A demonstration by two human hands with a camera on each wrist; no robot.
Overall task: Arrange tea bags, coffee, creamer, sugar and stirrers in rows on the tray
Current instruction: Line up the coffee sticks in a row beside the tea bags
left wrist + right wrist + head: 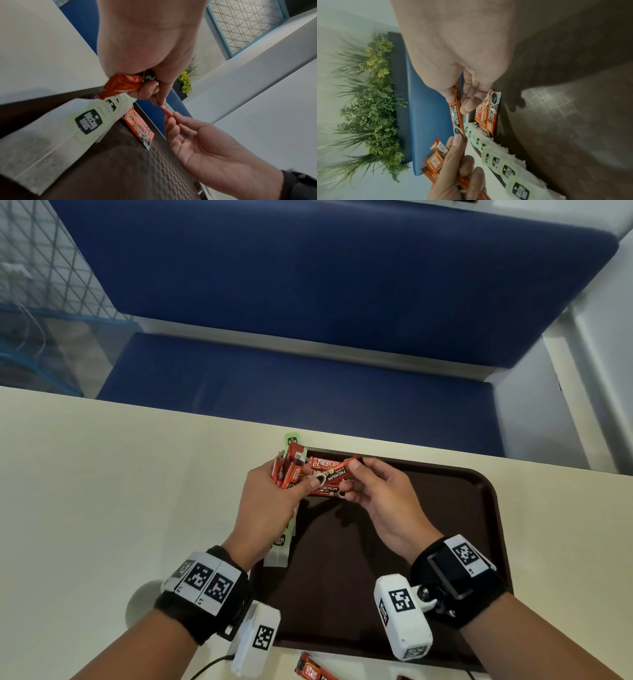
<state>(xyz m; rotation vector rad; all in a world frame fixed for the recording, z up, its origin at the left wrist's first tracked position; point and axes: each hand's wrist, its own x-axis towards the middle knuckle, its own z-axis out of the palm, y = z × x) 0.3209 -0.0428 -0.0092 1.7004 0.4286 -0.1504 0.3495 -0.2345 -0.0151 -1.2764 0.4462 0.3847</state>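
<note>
A single red coffee sachet (337,470) is pinched at its far end between thumb and fingers of the right hand (376,501), while its near end is held against the thumb of the left hand (270,501); the sachet is thus shared between the hands above the far left corner of the tray (486,508). A bundle of further red sachets (286,470) is clasped in the curled fingers of the left hand. Beneath the hands, a few coffee sachets (488,116) are seen lying side by side on the tray at its far edge, which is judged to be the start of the coffee row. Along the tray's left edge a row of pale green tea bags (496,159) is laid out, overlapping one another; the tea row is therefore judged to be placed. One more red sachet (313,669) lies on the surface just beside the tray's near edge. The greater part of the dark, textured tray floor is bare. No creamer, sugar or stirrers can be identified in any view, so the task is judged to be in its early part, with the coffee row unfinished and three kinds still to be set out. Beyond the surface a blue bench (308,302) is seen.
</note>
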